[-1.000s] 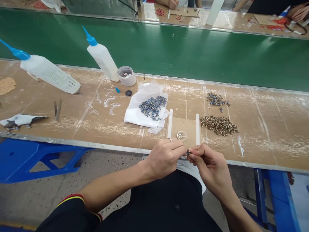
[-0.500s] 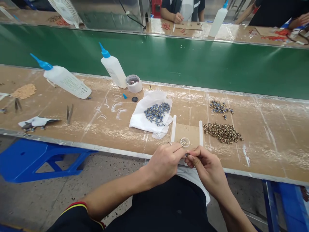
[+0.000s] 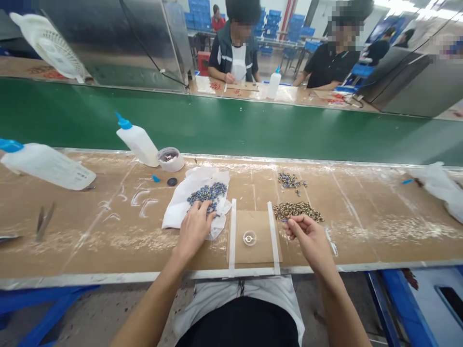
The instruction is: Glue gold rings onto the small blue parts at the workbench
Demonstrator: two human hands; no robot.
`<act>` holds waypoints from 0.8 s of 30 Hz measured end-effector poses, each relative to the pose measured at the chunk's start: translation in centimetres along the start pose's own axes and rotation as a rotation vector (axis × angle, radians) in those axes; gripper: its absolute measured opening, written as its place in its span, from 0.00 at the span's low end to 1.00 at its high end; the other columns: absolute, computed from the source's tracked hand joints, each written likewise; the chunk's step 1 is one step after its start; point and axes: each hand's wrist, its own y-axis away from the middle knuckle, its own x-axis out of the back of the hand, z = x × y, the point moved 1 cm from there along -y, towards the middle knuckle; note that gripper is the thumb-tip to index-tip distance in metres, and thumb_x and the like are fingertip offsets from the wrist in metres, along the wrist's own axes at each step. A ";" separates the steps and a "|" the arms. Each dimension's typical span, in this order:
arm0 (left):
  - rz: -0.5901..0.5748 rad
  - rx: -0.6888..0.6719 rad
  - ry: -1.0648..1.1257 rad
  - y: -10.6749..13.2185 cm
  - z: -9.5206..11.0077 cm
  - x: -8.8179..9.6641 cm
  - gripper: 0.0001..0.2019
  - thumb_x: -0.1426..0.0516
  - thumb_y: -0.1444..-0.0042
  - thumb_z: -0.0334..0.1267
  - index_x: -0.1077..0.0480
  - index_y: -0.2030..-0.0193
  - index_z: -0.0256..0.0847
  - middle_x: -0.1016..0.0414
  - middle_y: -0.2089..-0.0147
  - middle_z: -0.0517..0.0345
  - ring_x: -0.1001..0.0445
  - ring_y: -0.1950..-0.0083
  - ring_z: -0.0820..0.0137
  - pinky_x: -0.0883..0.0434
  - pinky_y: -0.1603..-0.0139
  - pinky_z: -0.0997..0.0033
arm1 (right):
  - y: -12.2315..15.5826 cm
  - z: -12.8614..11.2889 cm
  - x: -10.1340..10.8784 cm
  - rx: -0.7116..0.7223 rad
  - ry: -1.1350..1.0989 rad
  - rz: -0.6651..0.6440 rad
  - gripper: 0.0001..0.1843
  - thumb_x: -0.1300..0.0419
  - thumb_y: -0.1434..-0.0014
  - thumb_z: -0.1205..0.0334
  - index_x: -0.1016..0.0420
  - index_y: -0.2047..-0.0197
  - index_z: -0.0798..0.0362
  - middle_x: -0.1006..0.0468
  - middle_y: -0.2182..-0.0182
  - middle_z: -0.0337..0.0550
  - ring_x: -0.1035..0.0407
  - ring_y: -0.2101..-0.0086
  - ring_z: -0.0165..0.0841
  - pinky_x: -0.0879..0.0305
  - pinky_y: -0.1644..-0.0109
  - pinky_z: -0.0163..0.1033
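Note:
My left hand (image 3: 195, 226) reaches onto a heap of small blue-and-brass parts (image 3: 208, 192), its thumb held apart from its fingers and the fingertips among the parts. Under that heap lies a crumpled white sheet (image 3: 173, 212). On the right side, my right hand (image 3: 309, 236) is closed in a pinch at the near edge of a brass-coloured heap of small parts (image 3: 298, 210). A tiny blue-tipped part (image 3: 284, 220) shows at its fingertips. Between the hands, a small clear round dish (image 3: 249, 238) with a thin ring-shaped piece in it rests on a cardboard pad (image 3: 240, 255).
White strips (image 3: 273, 236) flank the pad. Another blue-and-brass pile (image 3: 289, 180) lies farther back. Left are two blue-capped bottles (image 3: 137, 144), a tape roll (image 3: 170, 161) and tweezers (image 3: 44, 221). Beyond the green belt (image 3: 253, 125) sit co-workers. A plastic bag (image 3: 439, 188) lies far right.
My hands, together at a small part in front of the dish, have separated: the left moved to the blue heap, the right to the brass heap. The view has tilted up and shifted right.

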 end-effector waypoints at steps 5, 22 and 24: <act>-0.015 0.009 -0.046 -0.8 -0.6 -0.6 0.11 0.50 0.36 0.37 0.33 0.49 0.41 0.31 0.55 0.50 0.27 0.56 0.59 0.31 0.55 0.64 | -9.3 1.6 2.3 0.072 0.188 0.205 0.23 0.41 0.41 0.42 0.29 0.62 0.57 0.21 0.69 0.48 0.27 0.70 0.36 0.30 0.66 0.40; 0.094 -0.027 0.235 -2.0 -5.6 -3.1 0.07 0.51 0.41 0.35 0.32 0.64 0.43 0.28 0.62 0.55 0.27 0.62 0.64 0.31 0.60 0.68 | -17.5 2.2 1.5 0.238 0.472 0.289 0.20 0.47 0.41 0.46 0.23 0.64 0.53 0.20 0.75 0.47 0.24 0.70 0.41 0.32 0.65 0.40; 0.138 -0.030 0.274 -1.8 -6.0 -3.5 0.07 0.51 0.41 0.36 0.32 0.65 0.43 0.28 0.63 0.55 0.27 0.63 0.65 0.31 0.60 0.68 | -16.5 2.7 2.3 0.249 0.435 0.319 0.25 0.50 0.44 0.41 0.24 0.66 0.53 0.18 0.73 0.50 0.23 0.69 0.44 0.31 0.65 0.42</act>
